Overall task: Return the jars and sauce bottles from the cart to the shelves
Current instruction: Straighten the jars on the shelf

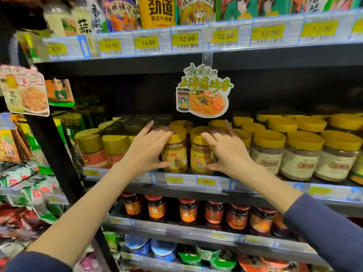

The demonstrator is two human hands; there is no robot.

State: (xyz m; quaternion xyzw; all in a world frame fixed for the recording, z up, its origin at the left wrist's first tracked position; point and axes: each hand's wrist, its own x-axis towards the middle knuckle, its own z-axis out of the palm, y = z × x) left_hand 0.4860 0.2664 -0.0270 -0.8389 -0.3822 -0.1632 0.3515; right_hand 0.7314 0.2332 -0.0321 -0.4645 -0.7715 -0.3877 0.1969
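Yellow-lidded jars stand side by side at the middle shelf's (255,188) front edge — left jar (174,152) is gripped by the left hand (146,150), right jar (200,152) by the right hand (229,152), fingers curled over lids, thumbs low on labels.

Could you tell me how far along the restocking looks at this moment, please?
Done: the middle shelf already holds rows of yellow-lidded jars. In hand: the left hand and the right hand each grip a yellow-lidded jar, the left jar and the right jar, standing side by side at the shelf's front edge. Left: letting go of both. The cart is out of view, so what remains there cannot be told.
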